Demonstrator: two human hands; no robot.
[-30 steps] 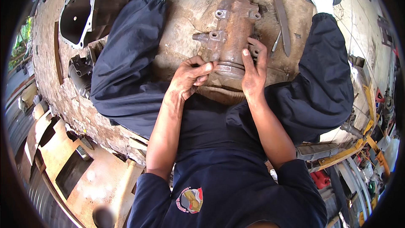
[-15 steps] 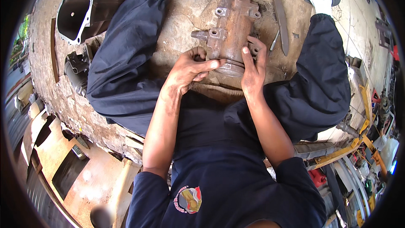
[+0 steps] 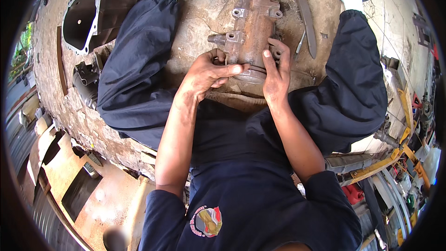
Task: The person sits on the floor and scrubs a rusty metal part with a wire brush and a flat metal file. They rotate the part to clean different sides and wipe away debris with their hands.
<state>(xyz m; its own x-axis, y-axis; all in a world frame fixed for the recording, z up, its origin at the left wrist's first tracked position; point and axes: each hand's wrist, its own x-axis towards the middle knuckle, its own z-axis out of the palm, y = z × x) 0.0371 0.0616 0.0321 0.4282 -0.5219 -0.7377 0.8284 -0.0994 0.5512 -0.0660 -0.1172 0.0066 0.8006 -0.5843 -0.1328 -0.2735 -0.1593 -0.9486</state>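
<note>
A rusty steering gearbox (image 3: 254, 32) lies on the ground between my legs, its wide round end toward me. Bolt lugs stick out along its sides, and a short shaft points left. My left hand (image 3: 207, 73) is at the near left of the housing, fingers curled in and thumb laid across the grooved rim. Along the near right side my right hand (image 3: 277, 75) grips the body, its thumb on top and fingers bent round the edge. Parts of the fingers are hidden behind the housing. Whether anything small sits under the left thumb, I cannot make out.
Right of the gearbox lie a flat dark metal bar (image 3: 306, 25) and a thin pointed tool (image 3: 300, 42). At far left stands a large open metal casing (image 3: 93, 18), with a dark machine part (image 3: 86, 81) nearer. A yellow metal frame (image 3: 376, 169) and assorted clutter fill the right edge.
Both hands keep the same hold on the gearbox. The whole scene has shifted slightly in the picture; nothing is plainly taken up or let go.
</note>
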